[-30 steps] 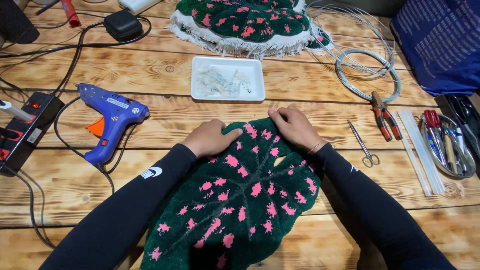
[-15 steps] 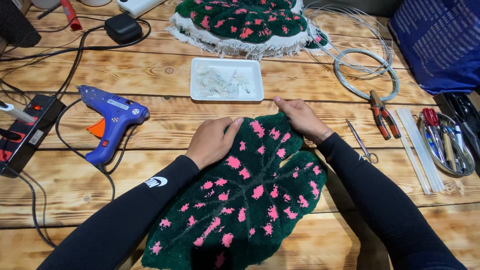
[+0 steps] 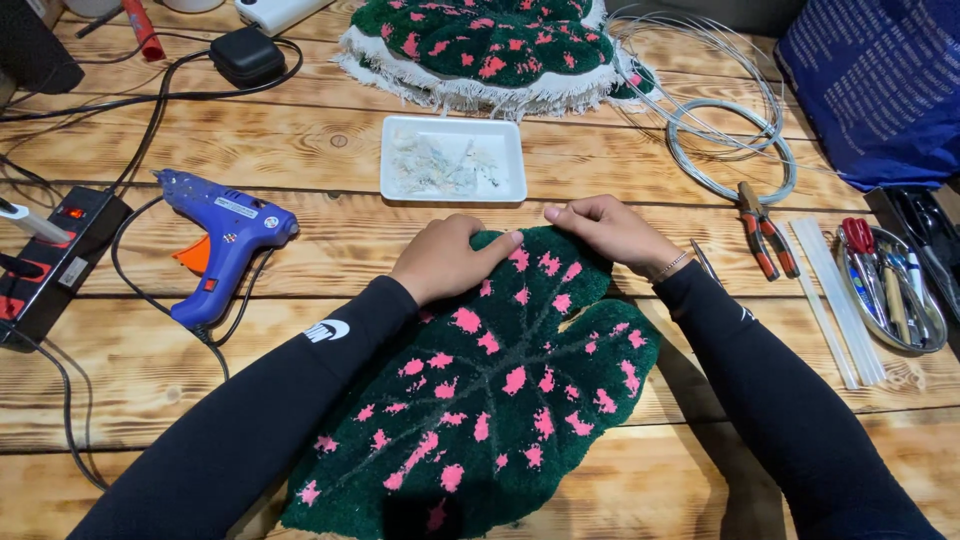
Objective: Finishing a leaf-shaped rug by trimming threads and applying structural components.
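A dark green tufted leaf-shaped rug (image 3: 490, 390) with pink spots lies on the wooden table (image 3: 330, 240) in front of me. My left hand (image 3: 445, 257) presses on its far left edge with fingers curled. My right hand (image 3: 600, 230) lies on the far edge beside it, fingers flat and pointing left, pinching the rim. Both arms wear black sleeves.
A blue glue gun (image 3: 225, 235) lies at the left, by a black power strip (image 3: 50, 265). A white tray (image 3: 453, 160) sits beyond the hands. A second green rug (image 3: 480, 40) lies at the back. Wire coil (image 3: 730, 150), pliers (image 3: 765, 230), glue sticks (image 3: 835, 300) and a tool dish (image 3: 890, 290) sit at right.
The leaf rug has turned clockwise, its top edge now nearer the tray. Both hands have shifted along that far edge and now sit closer together.
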